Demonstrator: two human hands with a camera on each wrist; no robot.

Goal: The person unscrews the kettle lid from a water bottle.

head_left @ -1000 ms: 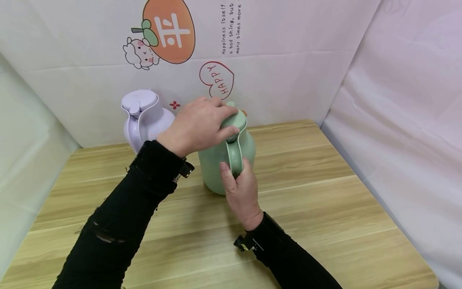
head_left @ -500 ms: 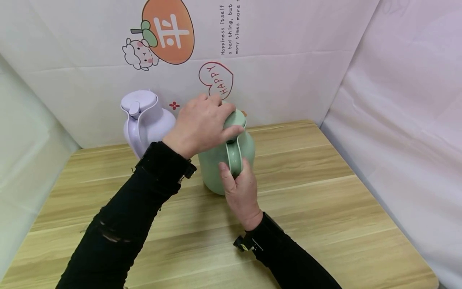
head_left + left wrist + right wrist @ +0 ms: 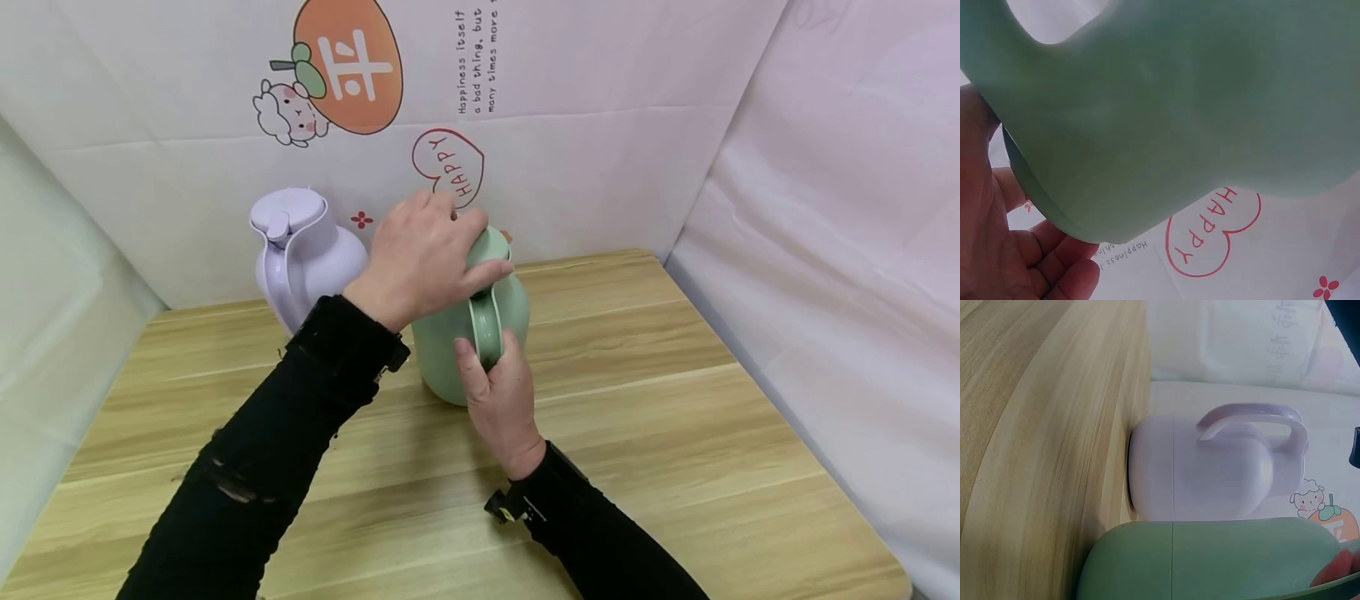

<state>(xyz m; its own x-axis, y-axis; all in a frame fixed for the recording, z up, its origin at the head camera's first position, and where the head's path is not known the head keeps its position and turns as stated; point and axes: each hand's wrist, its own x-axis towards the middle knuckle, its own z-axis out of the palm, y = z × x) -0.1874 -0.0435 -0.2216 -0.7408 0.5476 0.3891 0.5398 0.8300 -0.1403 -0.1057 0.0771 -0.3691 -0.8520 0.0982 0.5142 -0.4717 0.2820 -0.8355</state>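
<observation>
Wooden table [image 3: 675, 400] — green jug [image 3: 450, 342] upright, handle nearward in right grip [image 3: 498, 392]; left hand [image 3: 420, 254] apparently clasps lid.

The jug [image 3: 468, 333] under the hands is pale mint green; at its ten o'clock stands a lilac jug [image 3: 303, 254]. The table [image 3: 637, 400] shows light wood grain. The backdrop [image 3: 600, 125] is white — an orange fruit print, a red "HAPPY" heart, perhaps a small sheep. Sleeves [image 3: 262, 483] — black.

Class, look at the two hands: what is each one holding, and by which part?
Both hold the green jug: the right hand grips its handle, the left hand grips its lid.
</observation>
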